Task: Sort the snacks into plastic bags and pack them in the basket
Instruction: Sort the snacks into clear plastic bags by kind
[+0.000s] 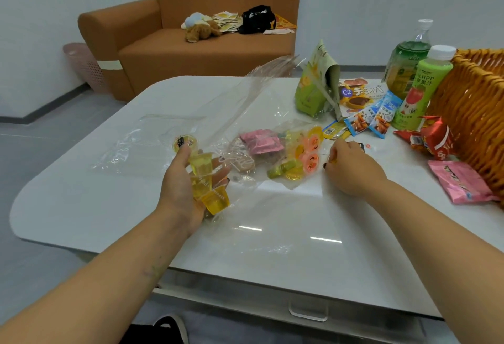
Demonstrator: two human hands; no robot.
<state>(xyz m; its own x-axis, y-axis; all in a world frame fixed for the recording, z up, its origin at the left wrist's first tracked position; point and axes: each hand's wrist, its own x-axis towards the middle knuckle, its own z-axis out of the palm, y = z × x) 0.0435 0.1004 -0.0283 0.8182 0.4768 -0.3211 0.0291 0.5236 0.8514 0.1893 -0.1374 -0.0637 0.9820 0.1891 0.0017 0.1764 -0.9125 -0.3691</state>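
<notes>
My left hand [182,180] lies palm up over the white table [81,207] and holds several yellow jelly cups [206,180] in its curled fingers, the thumb on the top one. A clear plastic bag [245,103] rises from that hand. My right hand [351,166] rests on the table with its fingers curled, pinching a small yellow snack at the fingertips. Between the hands lie more jelly cups [302,152] and pink packets [263,140] inside clear plastic. The wicker basket [474,109] stands at the right edge.
A second flat clear bag [144,139] lies at the left. Behind are a green pouch [316,84], a biscuit box [360,95], blue sachets [373,117], two bottles [417,87], red packets [431,139] and a pink packet [458,182]. An orange sofa [191,43] stands beyond.
</notes>
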